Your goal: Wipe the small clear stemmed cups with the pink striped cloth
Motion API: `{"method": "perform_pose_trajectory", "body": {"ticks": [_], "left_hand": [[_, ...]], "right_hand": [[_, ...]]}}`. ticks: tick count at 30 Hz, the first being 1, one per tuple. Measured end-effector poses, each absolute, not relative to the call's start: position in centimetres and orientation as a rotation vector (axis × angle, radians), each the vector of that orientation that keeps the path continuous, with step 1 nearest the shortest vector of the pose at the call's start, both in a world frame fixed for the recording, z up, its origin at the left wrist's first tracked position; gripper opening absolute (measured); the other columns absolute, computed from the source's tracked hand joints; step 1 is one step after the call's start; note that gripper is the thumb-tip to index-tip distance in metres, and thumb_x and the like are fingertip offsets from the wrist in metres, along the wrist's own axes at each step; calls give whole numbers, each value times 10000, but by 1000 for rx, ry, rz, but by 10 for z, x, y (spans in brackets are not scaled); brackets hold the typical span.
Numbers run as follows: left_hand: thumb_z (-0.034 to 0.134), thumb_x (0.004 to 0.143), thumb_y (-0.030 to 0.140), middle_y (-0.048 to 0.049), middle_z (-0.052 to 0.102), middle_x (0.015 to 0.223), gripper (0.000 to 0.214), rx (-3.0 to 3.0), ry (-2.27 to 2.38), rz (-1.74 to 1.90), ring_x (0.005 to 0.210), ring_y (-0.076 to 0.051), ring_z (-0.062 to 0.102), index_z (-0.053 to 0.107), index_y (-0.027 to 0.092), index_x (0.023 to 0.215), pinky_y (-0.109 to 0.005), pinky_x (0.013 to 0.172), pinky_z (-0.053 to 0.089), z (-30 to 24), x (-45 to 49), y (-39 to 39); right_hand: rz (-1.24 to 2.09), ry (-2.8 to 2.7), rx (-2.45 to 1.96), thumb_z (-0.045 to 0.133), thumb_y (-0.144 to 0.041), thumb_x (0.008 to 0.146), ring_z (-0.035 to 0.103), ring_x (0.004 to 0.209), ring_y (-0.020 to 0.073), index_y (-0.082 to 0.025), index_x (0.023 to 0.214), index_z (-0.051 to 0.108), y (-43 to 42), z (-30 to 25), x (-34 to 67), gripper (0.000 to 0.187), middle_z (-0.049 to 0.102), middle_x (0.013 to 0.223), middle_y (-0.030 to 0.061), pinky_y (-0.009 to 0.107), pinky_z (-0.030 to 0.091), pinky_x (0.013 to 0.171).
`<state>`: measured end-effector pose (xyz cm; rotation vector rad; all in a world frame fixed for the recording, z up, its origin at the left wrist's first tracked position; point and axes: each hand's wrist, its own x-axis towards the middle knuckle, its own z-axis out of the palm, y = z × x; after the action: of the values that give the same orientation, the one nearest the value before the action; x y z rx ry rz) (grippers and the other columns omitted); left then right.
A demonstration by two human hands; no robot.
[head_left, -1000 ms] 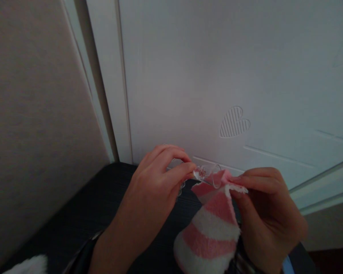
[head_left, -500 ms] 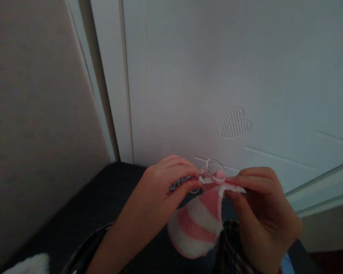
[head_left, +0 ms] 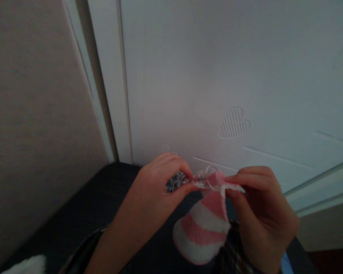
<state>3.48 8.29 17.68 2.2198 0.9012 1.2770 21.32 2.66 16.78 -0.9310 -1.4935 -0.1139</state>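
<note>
My left hand (head_left: 162,175) pinches a clear plastic piece (head_left: 200,180) with a thin, see-through loop. Behind the pinch, in the same hand, shows a dark grey and white patterned bit (head_left: 175,182) whose kind I cannot make out. A fuzzy pink-and-white striped sock (head_left: 202,228) hangs with its rounded end down. Its upper edge is gripped between thumb and fingers of my right hand (head_left: 260,205). The clear loop overlaps the pink top of the sock; whether the two are joined I cannot tell.
Under my hands is a dark table top (head_left: 108,198). Behind it stands a white panel (head_left: 183,83) with embossed hearts, and a beige wall (head_left: 40,114) is on the left. A white fluffy thing (head_left: 28,265) pokes in at the lower left.
My left hand has drawn slightly left, and more of the clear piece and patterned bit now shows. The sock's hanging end has swung a little right and down. My right hand keeps its grip.
</note>
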Motion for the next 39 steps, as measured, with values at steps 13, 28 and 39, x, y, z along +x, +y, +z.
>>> {"method": "perform_pose_trajectory", "body": {"ticks": [13,28,39], "left_hand": [[729,864,107,13,709,868,107,2171,751,1311,867,-174,666,673,195,845,-285,795,485,178,31,84],[718,843,45,1,684,1013,168,2194,761,1444,940,-110,662,771,204,841,-167,838,477,182,30,85],[731,810,-16,-29,715,988,208,2318,763,1421,973,-164,638,785,172,881,-249,865,473,179,35,86]], "right_hand": [[-264,-1425,-796,642,8,804,579,735,152,-197,887,739,32,170,210,242,645,788,-2,294,405,592],[-314,-1463,-752,621,8,803,602,713,152,-179,898,745,28,173,201,244,685,798,7,312,395,524],[-142,-1592,-816,624,42,798,620,805,129,-179,961,734,20,175,206,296,673,892,-3,273,461,660]]}}
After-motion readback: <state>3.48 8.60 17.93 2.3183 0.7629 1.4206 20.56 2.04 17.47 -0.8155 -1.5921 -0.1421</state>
